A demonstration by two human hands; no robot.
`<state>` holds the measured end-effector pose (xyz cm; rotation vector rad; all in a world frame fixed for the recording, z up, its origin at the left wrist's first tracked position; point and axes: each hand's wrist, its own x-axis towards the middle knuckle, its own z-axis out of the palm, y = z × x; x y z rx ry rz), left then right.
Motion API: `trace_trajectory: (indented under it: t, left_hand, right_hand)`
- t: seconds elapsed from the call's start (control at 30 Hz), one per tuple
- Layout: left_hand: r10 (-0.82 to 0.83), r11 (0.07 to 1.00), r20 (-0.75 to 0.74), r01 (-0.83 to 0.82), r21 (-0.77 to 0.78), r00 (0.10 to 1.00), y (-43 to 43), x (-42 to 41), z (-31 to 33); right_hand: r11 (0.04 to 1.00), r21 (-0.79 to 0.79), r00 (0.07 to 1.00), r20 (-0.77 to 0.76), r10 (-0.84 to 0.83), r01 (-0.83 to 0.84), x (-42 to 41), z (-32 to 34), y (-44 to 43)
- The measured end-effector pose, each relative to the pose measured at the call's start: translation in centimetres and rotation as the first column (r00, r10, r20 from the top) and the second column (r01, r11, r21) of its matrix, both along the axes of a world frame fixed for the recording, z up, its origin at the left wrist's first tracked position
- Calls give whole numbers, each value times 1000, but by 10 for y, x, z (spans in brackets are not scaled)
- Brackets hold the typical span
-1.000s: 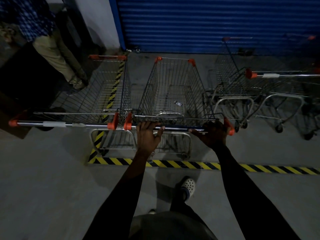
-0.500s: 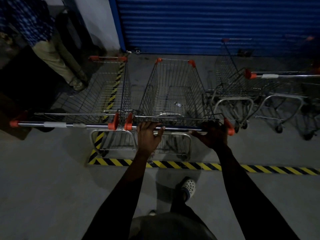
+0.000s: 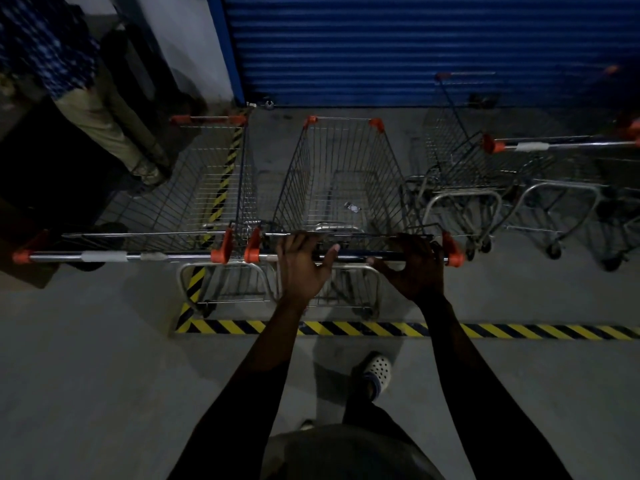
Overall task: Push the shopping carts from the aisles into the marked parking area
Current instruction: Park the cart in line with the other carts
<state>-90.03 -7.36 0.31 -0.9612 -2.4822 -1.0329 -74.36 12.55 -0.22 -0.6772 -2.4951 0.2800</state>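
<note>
While the left hand (image 3: 300,268) and right hand (image 3: 414,271) wrap their fingers (image 3: 297,240) over its handle (image 3: 356,255), the cart (image 3: 343,174) lies straight ahead, its long axis pointing at the blue shutter (image 3: 415,46). Its rear wheels are just past the striped tape (image 3: 519,330), and both hands are equally near.

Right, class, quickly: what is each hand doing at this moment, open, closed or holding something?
Left hand: closed, gripping the middle cart's handle.
Right hand: closed, gripping the same handle.
</note>
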Motion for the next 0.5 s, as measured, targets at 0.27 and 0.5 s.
trace_trajectory:
  t: [0.27, 0.5]
  left_hand:
    - [-205, 978, -29, 206, 30, 978, 63, 43, 6]
    - [-395, 909, -65, 400, 114, 917, 158, 79, 25]
  right_hand:
    - [987, -31, 969, -189, -161, 158, 55, -2, 28]
    - [960, -144, 957, -130, -259, 240, 96, -1, 103]
